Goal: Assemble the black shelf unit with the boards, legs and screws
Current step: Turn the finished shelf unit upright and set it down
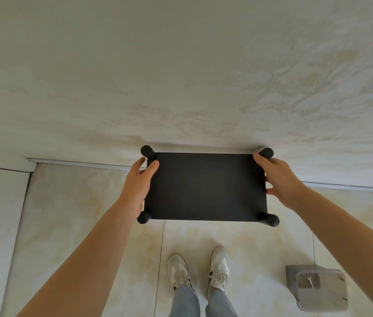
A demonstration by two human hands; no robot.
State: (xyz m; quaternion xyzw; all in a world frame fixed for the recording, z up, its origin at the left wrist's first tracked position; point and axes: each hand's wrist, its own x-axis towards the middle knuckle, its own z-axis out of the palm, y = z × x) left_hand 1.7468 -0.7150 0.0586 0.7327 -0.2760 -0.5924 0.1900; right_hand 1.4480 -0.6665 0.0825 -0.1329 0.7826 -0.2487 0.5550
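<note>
Cream marbled wall (181, 76) fills the top of the view, meeting a pale tiled floor (78, 213) along a thin skirting strip (78, 163), and right up against that line sits the black shelf unit (206, 186), its far edge close to the wall with a soft shadow behind it. Open floor lies to the left and on the near side, where the person's white shoes (177, 269) stand just back from the near edge. Off to the right, well apart from the unit, a grey tray (318, 287) holds a small spanner (310, 281). Looking at the unit itself: a flat matte black board, rectangular, long side across the view, with rounded black legs (148, 152) showing at all four corners. The left hand (138, 186) grips the left short edge, thumb on top. The right hand (279, 179) grips the right short edge, thumb by the far corner, fingers wrapped round the side. Whether it rests on the floor or is held up, I cannot tell.
</note>
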